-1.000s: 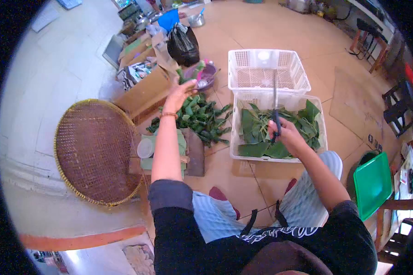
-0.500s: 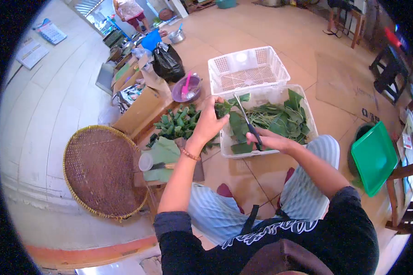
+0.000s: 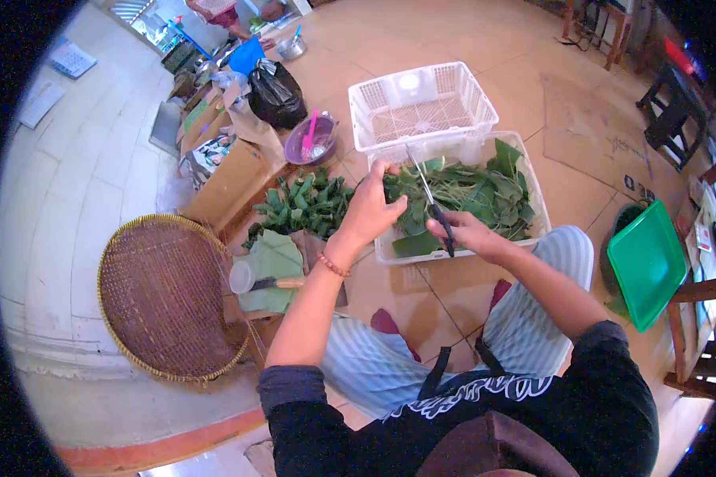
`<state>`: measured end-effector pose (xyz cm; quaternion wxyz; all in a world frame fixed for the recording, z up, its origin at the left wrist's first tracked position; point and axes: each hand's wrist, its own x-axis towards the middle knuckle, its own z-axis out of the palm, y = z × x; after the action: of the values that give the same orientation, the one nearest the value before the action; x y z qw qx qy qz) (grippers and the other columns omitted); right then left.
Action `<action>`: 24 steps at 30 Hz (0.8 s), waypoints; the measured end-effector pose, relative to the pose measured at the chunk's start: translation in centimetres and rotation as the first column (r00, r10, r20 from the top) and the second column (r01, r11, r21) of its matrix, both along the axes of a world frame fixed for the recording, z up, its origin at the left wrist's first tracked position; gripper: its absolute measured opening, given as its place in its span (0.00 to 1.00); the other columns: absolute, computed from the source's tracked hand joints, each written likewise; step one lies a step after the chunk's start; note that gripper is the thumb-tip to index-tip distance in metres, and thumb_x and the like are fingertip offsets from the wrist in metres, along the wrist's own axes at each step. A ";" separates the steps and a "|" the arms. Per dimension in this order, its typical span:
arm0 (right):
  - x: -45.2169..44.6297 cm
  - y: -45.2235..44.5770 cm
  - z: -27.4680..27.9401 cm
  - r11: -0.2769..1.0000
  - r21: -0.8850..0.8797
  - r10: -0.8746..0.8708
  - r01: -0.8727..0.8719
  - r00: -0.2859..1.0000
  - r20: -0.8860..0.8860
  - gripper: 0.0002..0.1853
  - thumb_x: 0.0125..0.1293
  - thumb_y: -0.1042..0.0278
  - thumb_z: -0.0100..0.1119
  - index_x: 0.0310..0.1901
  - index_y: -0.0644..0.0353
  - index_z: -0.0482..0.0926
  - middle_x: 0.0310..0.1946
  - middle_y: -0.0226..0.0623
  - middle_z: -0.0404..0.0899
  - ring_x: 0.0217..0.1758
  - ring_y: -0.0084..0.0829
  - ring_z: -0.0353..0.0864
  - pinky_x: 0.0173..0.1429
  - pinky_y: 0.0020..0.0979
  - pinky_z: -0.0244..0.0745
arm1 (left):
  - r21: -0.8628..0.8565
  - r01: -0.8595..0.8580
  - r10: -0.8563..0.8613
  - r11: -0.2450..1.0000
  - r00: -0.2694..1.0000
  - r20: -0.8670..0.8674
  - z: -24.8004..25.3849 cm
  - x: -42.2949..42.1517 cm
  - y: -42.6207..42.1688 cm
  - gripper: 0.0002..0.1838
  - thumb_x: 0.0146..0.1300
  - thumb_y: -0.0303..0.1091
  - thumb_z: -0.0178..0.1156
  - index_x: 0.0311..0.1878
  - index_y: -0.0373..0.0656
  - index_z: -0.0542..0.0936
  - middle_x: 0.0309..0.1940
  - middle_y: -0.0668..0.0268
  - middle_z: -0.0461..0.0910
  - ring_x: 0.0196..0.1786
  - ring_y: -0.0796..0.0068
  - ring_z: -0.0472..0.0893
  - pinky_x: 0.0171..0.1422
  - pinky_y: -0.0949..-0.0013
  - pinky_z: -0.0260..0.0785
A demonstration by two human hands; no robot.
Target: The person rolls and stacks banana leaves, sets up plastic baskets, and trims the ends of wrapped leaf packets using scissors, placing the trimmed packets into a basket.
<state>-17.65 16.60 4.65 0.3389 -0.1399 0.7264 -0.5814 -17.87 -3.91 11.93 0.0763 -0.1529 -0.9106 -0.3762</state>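
My left hand (image 3: 371, 203) holds a green leaf bundle (image 3: 392, 188) at the left edge of a white crate (image 3: 539, 191) filled with leaves and stems. Black-handled scissors (image 3: 439, 215) are gripped in my right hand (image 3: 467, 232), their blades pointing up and away beside the bundle. Left of my left hand lies a pile of green leaf bundles (image 3: 306, 200). Nearer to me, large flat leaves (image 3: 277, 253) carry a clear round container (image 3: 242, 277) and a wooden-handled knife (image 3: 289, 282).
Behind the leaf crate stands a second white crate (image 3: 422, 131). A woven tray (image 3: 171, 298) lies at left; a purple bowl (image 3: 298, 145), black bag (image 3: 276, 94) and cardboard box (image 3: 229, 181) are beyond. A green tray (image 3: 649, 264) is at right. Another person (image 3: 219, 12) is far back.
My left hand has come from above the pile to the crate's left edge with a bundle. The scissors have tilted leftward and now sit close to it. The view has shifted.
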 end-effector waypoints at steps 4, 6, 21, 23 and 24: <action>0.4 0.0 0.0 0.998 -0.022 -0.061 0.061 0.997 -0.036 0.18 0.52 0.50 0.62 0.22 0.56 0.71 0.16 0.23 0.64 0.20 0.17 0.63 0.24 0.22 0.58 | 0.064 -0.040 0.039 0.997 0.999 0.017 -0.4 -0.1 -0.8 0.25 0.47 0.30 0.63 0.48 0.38 0.65 0.41 0.57 0.72 0.45 0.63 0.73 0.53 0.64 0.64; 0.4 0.2 -0.7 0.998 0.008 -0.059 0.060 0.996 -0.068 0.17 0.52 0.53 0.63 0.21 0.57 0.71 0.15 0.22 0.64 0.19 0.16 0.62 0.22 0.22 0.57 | 0.043 -0.055 0.053 0.998 0.998 0.036 -0.3 0.2 -0.7 0.24 0.47 0.29 0.61 0.46 0.39 0.62 0.41 0.55 0.71 0.47 0.58 0.73 0.53 0.64 0.63; 1.5 0.2 -0.1 0.992 0.044 -0.121 0.120 0.992 0.031 0.22 0.50 0.45 0.63 0.27 0.60 0.75 0.18 0.23 0.65 0.23 0.16 0.63 0.24 0.22 0.55 | 0.037 0.103 -0.107 0.994 0.988 0.113 -0.9 1.1 0.3 0.25 0.43 0.30 0.61 0.47 0.40 0.66 0.42 0.56 0.74 0.47 0.57 0.74 0.51 0.64 0.65; 1.4 0.3 -0.5 0.988 0.068 -0.137 0.138 0.990 -0.017 0.21 0.50 0.46 0.64 0.25 0.60 0.75 0.17 0.23 0.65 0.21 0.16 0.62 0.23 0.22 0.54 | 0.024 0.048 -0.051 0.999 0.989 0.138 -1.2 0.9 0.0 0.28 0.44 0.33 0.64 0.51 0.42 0.68 0.44 0.57 0.75 0.49 0.62 0.75 0.54 0.66 0.65; 1.4 0.4 -0.9 0.987 0.074 -0.138 0.143 0.989 -0.059 0.21 0.49 0.47 0.64 0.24 0.60 0.75 0.16 0.23 0.65 0.20 0.16 0.62 0.22 0.22 0.54 | 0.035 0.045 -0.049 0.998 0.991 0.126 -1.4 1.0 -0.2 0.27 0.44 0.32 0.63 0.49 0.41 0.67 0.44 0.56 0.74 0.49 0.61 0.74 0.53 0.65 0.65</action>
<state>-16.26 17.02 3.71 0.2827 -0.0904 0.7654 -0.5710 -16.92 -4.07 10.48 0.0117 -0.1490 -0.9035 -0.4016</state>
